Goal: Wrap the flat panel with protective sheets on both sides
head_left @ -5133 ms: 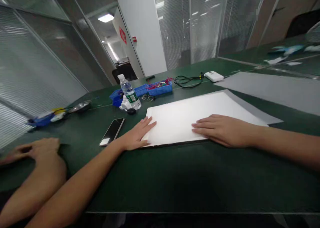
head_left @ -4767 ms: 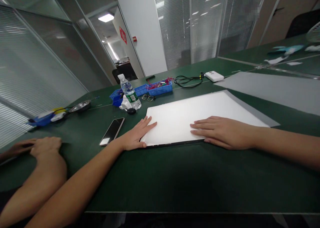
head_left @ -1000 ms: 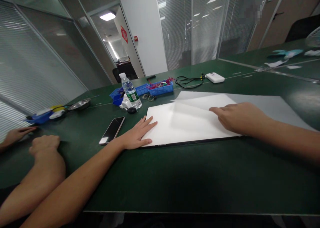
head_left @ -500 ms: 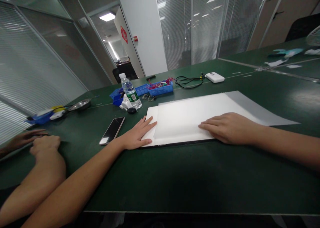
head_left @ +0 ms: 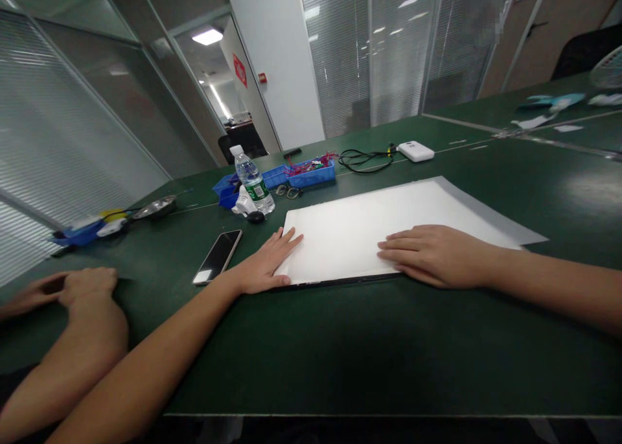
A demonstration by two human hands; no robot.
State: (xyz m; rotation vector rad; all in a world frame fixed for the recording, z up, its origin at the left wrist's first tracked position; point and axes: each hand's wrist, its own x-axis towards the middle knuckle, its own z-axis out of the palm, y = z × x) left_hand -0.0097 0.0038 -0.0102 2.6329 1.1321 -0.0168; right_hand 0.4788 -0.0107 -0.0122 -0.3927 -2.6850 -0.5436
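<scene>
A large white panel [head_left: 359,227] with a thin dark edge lies flat on the green table [head_left: 340,353]. A translucent white sheet covers its top, and a grey strip [head_left: 486,210] of sheet sticks out along its right side. My left hand [head_left: 265,266] rests flat on the panel's near left corner, fingers spread. My right hand [head_left: 432,256] lies flat, palm down, on the sheet near the panel's front edge. Neither hand grips anything.
A phone [head_left: 218,256] lies left of the panel. Behind it stand a water bottle [head_left: 251,181], blue trays [head_left: 301,172] with small parts, a black cable [head_left: 364,159] and a white box [head_left: 415,150]. Another person's hands [head_left: 72,288] rest at far left.
My right hand slid a loose translucent sheet leftward over the panel and pressed it flat, squared with the panel. My left hand stayed on the corner. The other person's hands shifted slightly.
</scene>
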